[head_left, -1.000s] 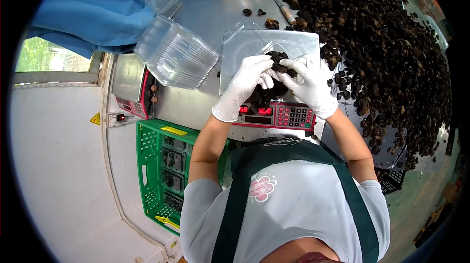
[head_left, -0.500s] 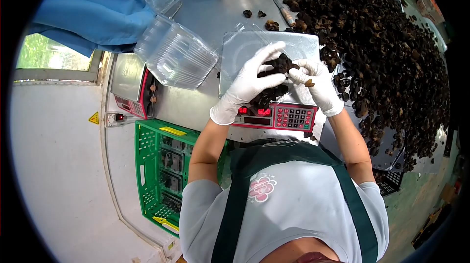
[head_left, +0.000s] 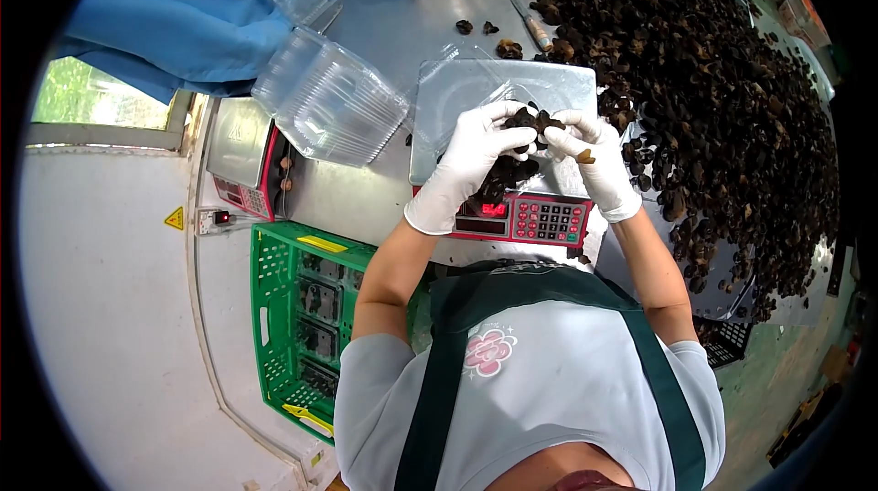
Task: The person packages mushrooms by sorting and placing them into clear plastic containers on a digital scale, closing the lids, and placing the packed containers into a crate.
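Note:
Both hands wear white gloves and meet over a red scale with a metal plate. My left hand has its thumb and fingers closed round a cluster of dark dried pieces. From the other side, my right hand grips the right edge of the same cluster; a small yellowish-brown piece shows against it. Below the fingers, more dark pieces lie in a clear plastic box on the scale, partly hidden by my left hand. The scale's red display is partly covered.
A big heap of dark pieces spreads over the right of the table. Stacked clear boxes lie left of the scale. A knife is beyond it. A green crate with filled boxes and a second scale are at the left.
My left hand's fingers have opened around the cluster and then closed on it. My right hand has shifted slightly rightward since the earliest frame, and the small yellowish-brown piece has come into view.

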Available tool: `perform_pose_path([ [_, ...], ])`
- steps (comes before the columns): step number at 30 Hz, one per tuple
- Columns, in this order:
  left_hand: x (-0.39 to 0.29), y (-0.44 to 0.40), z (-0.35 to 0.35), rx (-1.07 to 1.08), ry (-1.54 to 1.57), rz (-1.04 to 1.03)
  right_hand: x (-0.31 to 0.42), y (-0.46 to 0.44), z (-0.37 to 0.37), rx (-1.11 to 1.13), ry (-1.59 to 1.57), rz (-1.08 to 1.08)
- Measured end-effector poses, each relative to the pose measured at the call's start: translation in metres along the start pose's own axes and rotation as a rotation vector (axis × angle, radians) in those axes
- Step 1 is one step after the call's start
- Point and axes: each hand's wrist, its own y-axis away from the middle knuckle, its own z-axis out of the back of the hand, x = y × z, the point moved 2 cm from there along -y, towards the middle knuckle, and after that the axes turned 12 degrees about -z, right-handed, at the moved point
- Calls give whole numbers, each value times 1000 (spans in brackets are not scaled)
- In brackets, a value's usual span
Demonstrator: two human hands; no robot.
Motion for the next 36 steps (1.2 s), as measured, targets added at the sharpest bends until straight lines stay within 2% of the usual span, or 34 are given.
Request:
perform_pose_path([
  [6,-2,1,1,-47,65,21,-5,-5,6,46,-151,-13],
  [8,-11,1,10,-145,-23,11,7,-5,19,-8,-225,26],
  [10,-17,1,23,-50,99,20,16,-3,32,-78,-246,44],
  [14,-20,0,17,117,266,23,14,0,33,35,-131,16],
  [19,-16,-5,17,167,496,106,1,5,38,76,-176,-38],
  [22,-10,-7,19,158,480,111,-3,9,42,70,-222,-62],
  [24,-6,-5,13,86,-39,-48,-3,13,44,50,-204,-91],
  [26,6,-4,14,156,-582,-323,-4,19,51,45,-147,-91],
  [28,-10,4,3,64,-960,-574,-4,33,59,-17,-34,-69],
  [30,-19,8,10,-70,-806,-556,-15,49,86,-30,84,-92],
  [31,-23,10,19,-105,-718,-615,-15,64,94,-87,129,-105],
  [32,-28,13,31,-133,-778,-677,-16,81,103,-143,176,-119],
  [34,-30,23,59,-340,-636,-575,-31,116,138,-231,275,-169],
  [36,-36,35,76,-510,-393,-472,-52,158,176,-265,187,-290],
])
